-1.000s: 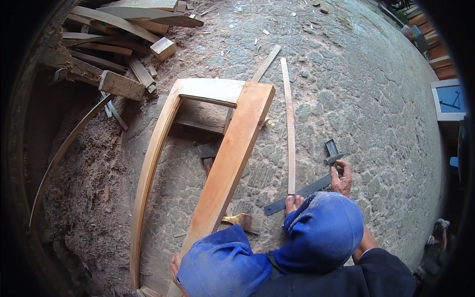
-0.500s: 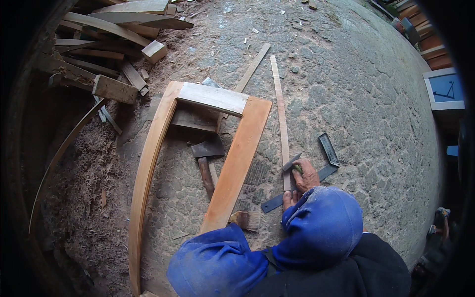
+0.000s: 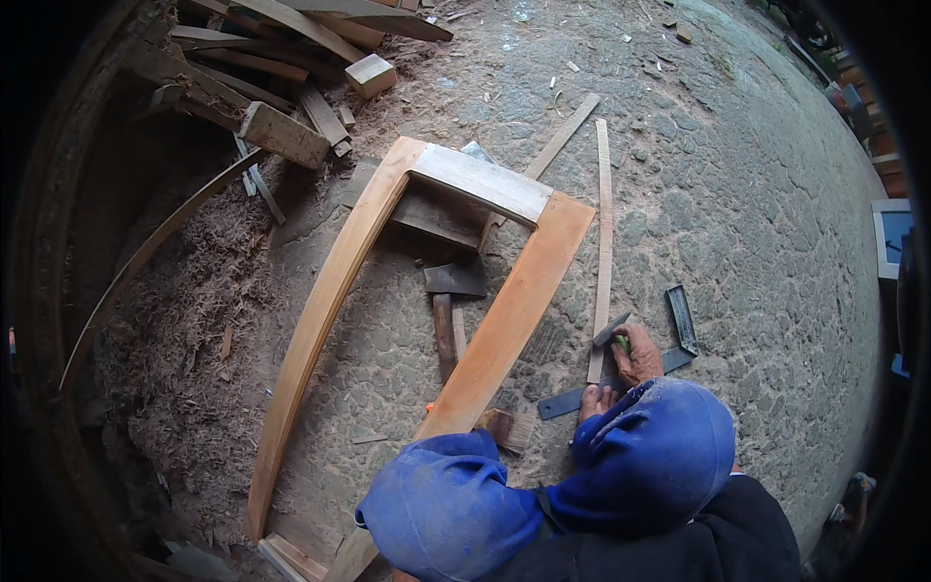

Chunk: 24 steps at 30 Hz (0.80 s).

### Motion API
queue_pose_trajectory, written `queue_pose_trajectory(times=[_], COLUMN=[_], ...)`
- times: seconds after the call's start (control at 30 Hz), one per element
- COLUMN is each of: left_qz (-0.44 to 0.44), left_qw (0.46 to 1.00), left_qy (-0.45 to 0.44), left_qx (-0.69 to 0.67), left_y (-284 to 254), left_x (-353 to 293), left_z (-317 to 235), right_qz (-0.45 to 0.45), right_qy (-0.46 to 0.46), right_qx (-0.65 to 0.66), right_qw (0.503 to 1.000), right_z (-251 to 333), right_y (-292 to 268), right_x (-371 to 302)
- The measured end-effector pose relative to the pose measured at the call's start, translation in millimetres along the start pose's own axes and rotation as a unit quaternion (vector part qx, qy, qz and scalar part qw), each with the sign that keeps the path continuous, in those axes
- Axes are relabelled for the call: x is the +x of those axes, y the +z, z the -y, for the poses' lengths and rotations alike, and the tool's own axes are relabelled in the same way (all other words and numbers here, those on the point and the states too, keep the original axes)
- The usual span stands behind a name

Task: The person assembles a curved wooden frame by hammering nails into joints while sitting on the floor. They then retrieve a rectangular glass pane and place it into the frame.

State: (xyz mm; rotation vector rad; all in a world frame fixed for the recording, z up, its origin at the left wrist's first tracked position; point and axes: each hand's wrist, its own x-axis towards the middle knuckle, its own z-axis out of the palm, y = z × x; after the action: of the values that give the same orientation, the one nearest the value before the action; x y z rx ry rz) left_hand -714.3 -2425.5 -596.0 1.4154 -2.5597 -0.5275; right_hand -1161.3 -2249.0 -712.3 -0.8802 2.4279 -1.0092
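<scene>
Rough, grey, cobbled-looking ground [image 3: 756, 252] is spreading under everything, its surface pitted and dusty. On it, to my left, an orange-brown wooden frame [image 3: 514, 335] is stretching out, one side rail bowing in a smooth curve, the other running broad and flat, and a whitish crosspiece joining them at the far end. My dusty blue cloth trousers [image 3: 669, 446] are bulging up at the knees.

A long, thin, pale wooden strip [image 3: 605, 213] is lying on the ground right of the frame, straight-edged and narrow, its near end meeting a dark, L-shaped metal square [image 3: 562, 403] by my bare toes [image 3: 591, 400]. Inside the frame's outline, a dark steel hatchet with a wooden handle [image 3: 456, 281] is lying flat. A wide paintbrush with brownish bristles [image 3: 514, 433] is poking out beside my knee.

My right hand [image 3: 637, 357] is closing its fingers around a small, dark, flat-headed tool [image 3: 610, 329], green showing between them, and is holding it over the strip's near end. My left hand is hiding from view; I cannot tell its state.
</scene>
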Motion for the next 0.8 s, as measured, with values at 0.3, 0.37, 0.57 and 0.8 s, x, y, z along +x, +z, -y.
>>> queue_pose_trajectory(times=[0.3,0.37,0.57,0.8], left_qz=[-0.067,-0.125,-0.269,-0.21], left_qw=[0.98,0.957,0.906,0.932], left_qy=[0.042,0.022,0.033,0.048], left_qx=[0.184,0.262,0.325,0.292], left_y=[-103.8,-137.2,-198.0,-295.0], left_x=[15.1,20.1,67.7,143.8], left_z=[-8.7,-4.8,36.1,62.1], right_qz=[0.069,0.092,0.117,0.104], right_qy=[-0.041,-0.031,-0.029,-0.101], right_qx=[-0.072,-0.075,-0.078,-0.179], right_qw=[0.994,0.992,0.99,0.973], right_z=[5.9,8.4,17.5,37.8], right_y=[-7.7,-8.4,-9.3,-27.2], right_x=[16.7,22.0,35.0,57.1])
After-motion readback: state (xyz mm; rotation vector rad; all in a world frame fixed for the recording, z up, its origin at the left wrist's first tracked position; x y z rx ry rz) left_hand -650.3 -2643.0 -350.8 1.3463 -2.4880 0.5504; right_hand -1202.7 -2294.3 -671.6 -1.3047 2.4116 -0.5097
